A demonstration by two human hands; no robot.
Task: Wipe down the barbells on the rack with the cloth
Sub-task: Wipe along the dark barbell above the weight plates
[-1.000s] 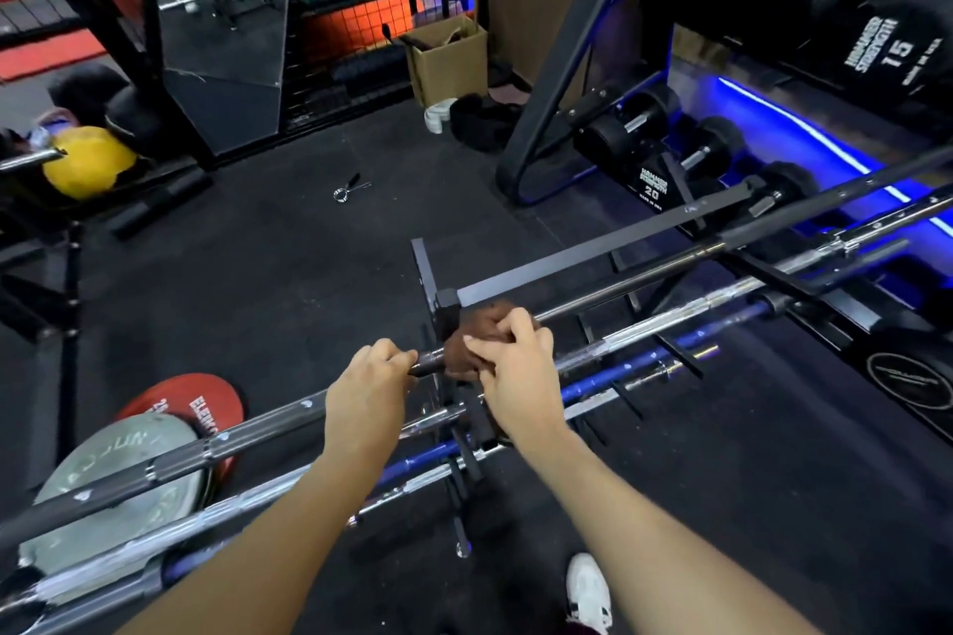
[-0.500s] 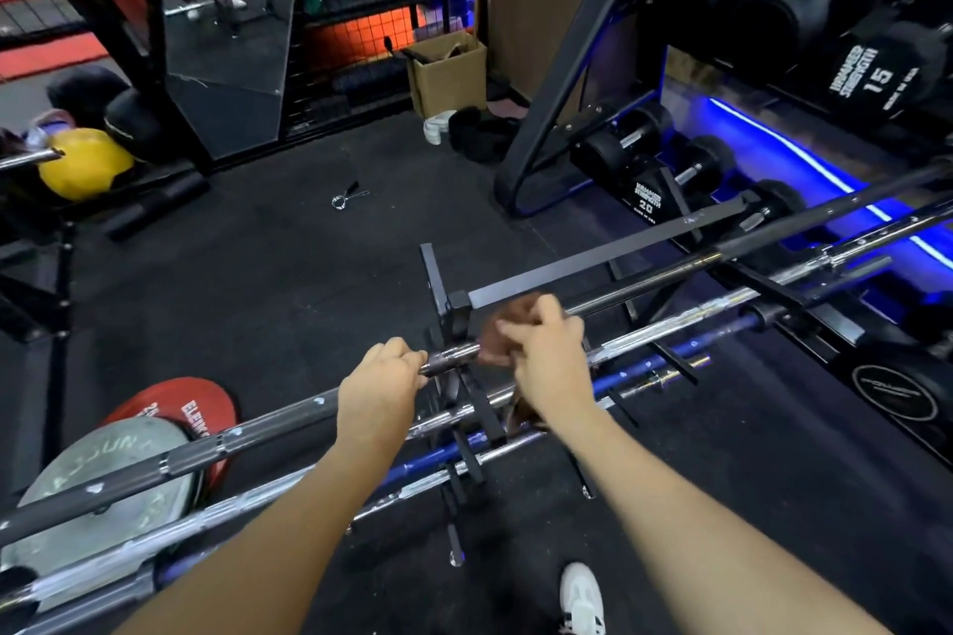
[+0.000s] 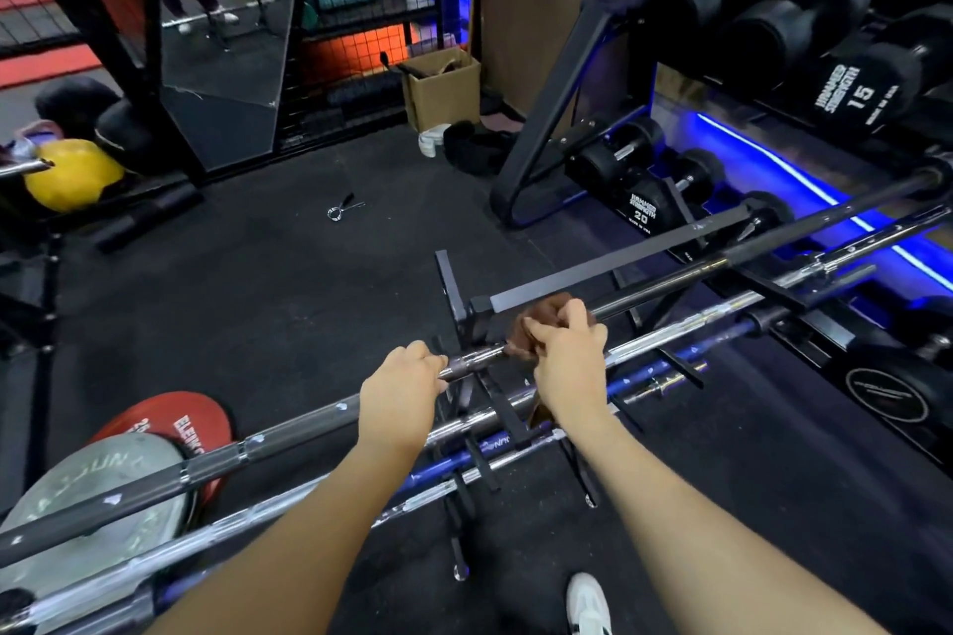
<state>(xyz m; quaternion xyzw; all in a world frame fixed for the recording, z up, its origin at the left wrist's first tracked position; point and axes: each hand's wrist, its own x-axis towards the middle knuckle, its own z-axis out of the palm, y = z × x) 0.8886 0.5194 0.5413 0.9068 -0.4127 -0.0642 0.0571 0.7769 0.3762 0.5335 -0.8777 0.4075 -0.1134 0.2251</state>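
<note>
1. Head view, my hands: my right hand [image 3: 567, 356] is clenched round the brown cloth [image 3: 541, 320], which is wrapped over the top barbell [image 3: 289, 438], the dark one lying uppermost on the rack [image 3: 466, 309]. My left hand [image 3: 399, 392] grips the bare shaft just beside it, fingers curled over, steadying the bar.

2. Head view, what has changed: compared with a second ago, the cloth and my right hand have slid a little along the shaft to the right, past the rack's upright, while my left hand has kept its grip in much the same place. A short stretch of shiny knurled metal now shows between my two hands, where the cloth sat before.

3. Head view, what that means: I judge I am mid-stroke on the first bar, working outward toward the right end. The long right part of this shaft looks unwiped as yet.

4. Head view, the rest: below lie a chrome barbell [image 3: 722, 312] and a blue barbell [image 3: 665, 361], neither touched by the cloth. Plates [image 3: 103, 485] lie on the floor at my left, dumbbells [image 3: 845, 88] on shelves to my right.
</note>
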